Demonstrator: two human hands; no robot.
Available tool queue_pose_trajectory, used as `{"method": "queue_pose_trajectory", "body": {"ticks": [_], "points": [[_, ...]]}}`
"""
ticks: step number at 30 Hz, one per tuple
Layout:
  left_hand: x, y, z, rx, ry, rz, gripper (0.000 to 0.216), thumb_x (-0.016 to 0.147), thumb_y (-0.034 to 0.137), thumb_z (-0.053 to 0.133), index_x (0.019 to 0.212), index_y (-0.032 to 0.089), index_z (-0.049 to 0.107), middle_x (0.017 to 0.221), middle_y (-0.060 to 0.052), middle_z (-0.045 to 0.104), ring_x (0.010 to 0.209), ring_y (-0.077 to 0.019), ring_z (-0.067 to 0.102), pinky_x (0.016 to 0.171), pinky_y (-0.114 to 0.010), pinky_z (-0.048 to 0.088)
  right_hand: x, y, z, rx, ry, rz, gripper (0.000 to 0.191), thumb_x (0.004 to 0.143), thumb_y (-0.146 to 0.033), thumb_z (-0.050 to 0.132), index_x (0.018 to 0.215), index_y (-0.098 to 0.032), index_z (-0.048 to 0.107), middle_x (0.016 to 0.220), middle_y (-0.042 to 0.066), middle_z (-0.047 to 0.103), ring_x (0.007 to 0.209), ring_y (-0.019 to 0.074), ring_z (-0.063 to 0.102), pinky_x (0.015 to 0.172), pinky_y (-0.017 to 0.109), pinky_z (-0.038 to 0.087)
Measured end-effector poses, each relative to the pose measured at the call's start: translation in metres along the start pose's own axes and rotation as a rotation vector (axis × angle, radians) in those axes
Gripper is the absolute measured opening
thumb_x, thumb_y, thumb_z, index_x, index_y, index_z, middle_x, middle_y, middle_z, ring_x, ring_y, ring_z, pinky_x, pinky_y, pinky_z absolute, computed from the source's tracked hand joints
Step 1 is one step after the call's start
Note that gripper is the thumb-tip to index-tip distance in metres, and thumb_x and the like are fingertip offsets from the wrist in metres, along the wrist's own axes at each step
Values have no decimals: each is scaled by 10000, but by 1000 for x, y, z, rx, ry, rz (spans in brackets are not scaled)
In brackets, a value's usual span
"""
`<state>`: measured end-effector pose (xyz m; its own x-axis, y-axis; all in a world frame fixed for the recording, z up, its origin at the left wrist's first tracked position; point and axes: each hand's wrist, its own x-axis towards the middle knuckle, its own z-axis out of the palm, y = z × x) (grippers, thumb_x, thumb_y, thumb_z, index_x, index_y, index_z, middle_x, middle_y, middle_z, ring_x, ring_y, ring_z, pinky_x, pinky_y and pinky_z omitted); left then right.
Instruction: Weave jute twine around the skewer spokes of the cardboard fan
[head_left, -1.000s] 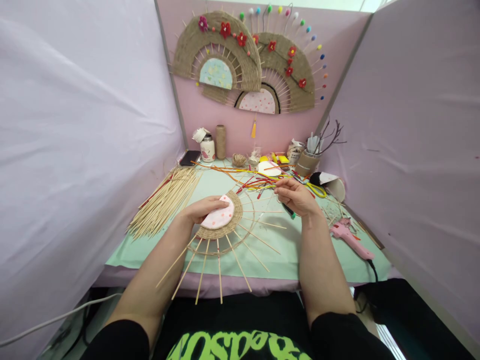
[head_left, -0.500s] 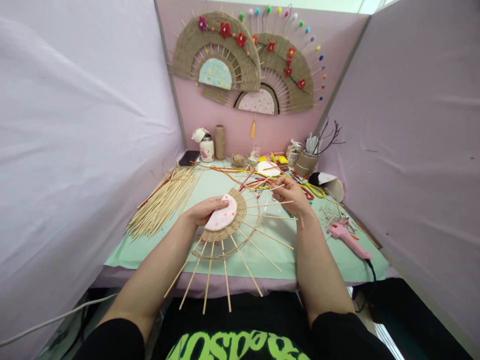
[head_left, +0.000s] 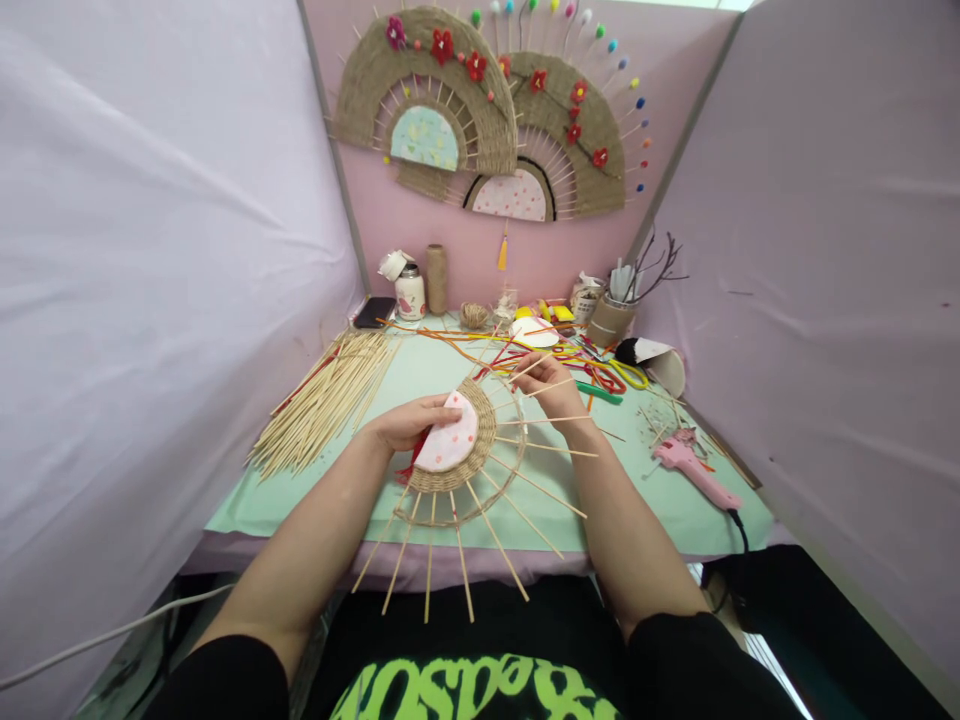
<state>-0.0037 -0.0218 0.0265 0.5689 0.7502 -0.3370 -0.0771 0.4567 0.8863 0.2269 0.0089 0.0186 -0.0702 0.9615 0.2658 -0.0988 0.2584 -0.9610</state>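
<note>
My left hand grips a half-round woven fan frame, its thumb on the pink dotted centre and its other fingers hidden behind. A band of brown twine weave edges that centre, and thin bamboo sticks spread out from it. Farther out, a thin twine ring crosses the sticks. A bit of red tassel shows below my left hand. At the fan's upper sticks, my right hand is closed in a pinch; what lies between its fingertips is too small to make out.
Bamboo sticks lie piled at left. A pink glue gun with a cord is at right. Behind are coloured fuzzy wires, a phone, a twine spool and a pot of twigs. Finished fans hang on the back panel.
My right hand has moved left and closer to the fan's upper edge, still pinched. The fan has turned slightly in my left hand, and the red tassel behind it now shows.
</note>
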Motion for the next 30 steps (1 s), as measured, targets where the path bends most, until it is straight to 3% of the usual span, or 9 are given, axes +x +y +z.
{"method": "queue_pose_trajectory", "body": {"ticks": [8,15,22,26,30], "points": [[2,0,2,32,70,42,310,642,240,800,850,116,607,693,-43,693,553,-129,631,488,-202,473,2,1,-1,-84,87,-90,277,611,-367,740,768,-214,569,703,-8,608,657,132,547,592,264,435],[1,-3,0,36,36,41,341,628,254,810,869,114,613,692,-41,683,552,-132,630,501,-213,478,2,4,-9,-347,160,-209,224,710,-419,680,733,-199,646,666,25,614,588,145,512,582,294,414],[1,-2,4,35,8,27,305,627,226,807,834,115,612,680,-39,683,540,-123,618,525,-216,482,-1,0,-17,-489,368,-340,324,745,-473,662,605,-206,547,571,-14,492,554,127,402,570,281,353],[3,-5,3,50,-21,-9,324,610,249,819,816,112,609,658,-39,677,515,-120,611,483,-204,466,1,-1,-24,-486,428,-417,269,797,-450,611,686,-208,576,655,3,539,627,152,456,640,297,383],[7,-11,3,52,-71,-37,382,572,293,844,814,112,611,668,-44,683,516,-122,620,451,-188,453,3,-2,-31,-468,396,-476,240,854,-424,535,812,-207,630,791,42,621,747,186,533,747,327,421]]}}
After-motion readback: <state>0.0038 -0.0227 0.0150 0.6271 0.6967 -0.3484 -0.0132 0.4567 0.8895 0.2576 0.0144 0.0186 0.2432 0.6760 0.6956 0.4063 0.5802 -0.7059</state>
